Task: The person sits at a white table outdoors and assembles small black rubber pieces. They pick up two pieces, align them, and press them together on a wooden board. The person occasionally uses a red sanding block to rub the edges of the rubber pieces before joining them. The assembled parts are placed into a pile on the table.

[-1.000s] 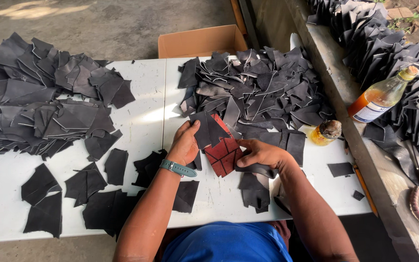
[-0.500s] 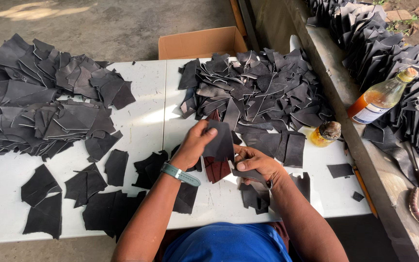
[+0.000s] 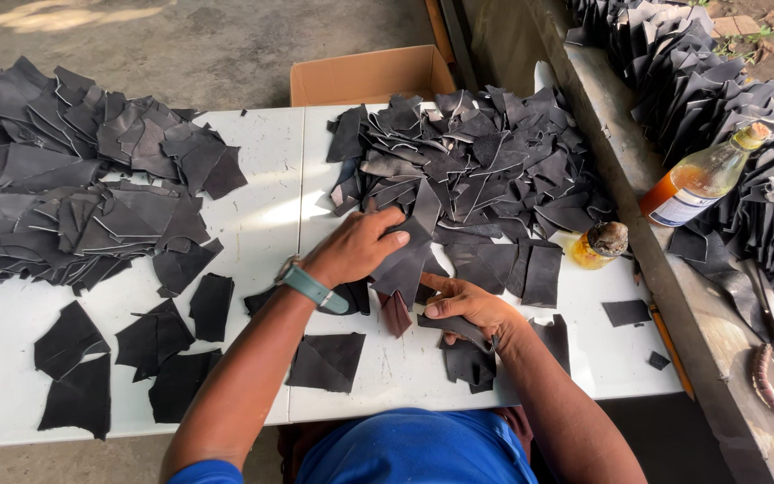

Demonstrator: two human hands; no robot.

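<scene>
On the white table [image 3: 253, 206] our left hand [image 3: 356, 246] pressed a dark leather piece [image 3: 409, 260] flat while our right hand [image 3: 463, 305] pinched its lower edge. We judged the work midway: a heap [image 3: 485, 161] lay beyond our hands, and another pile [image 3: 73, 197] to the left.

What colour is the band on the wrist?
Teal wrist band, seen in the head view.

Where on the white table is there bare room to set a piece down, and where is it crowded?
Bare: the table strip between the left pile and right heap, and the near edge beside the left hand. Crowded: under both piles.
</scene>
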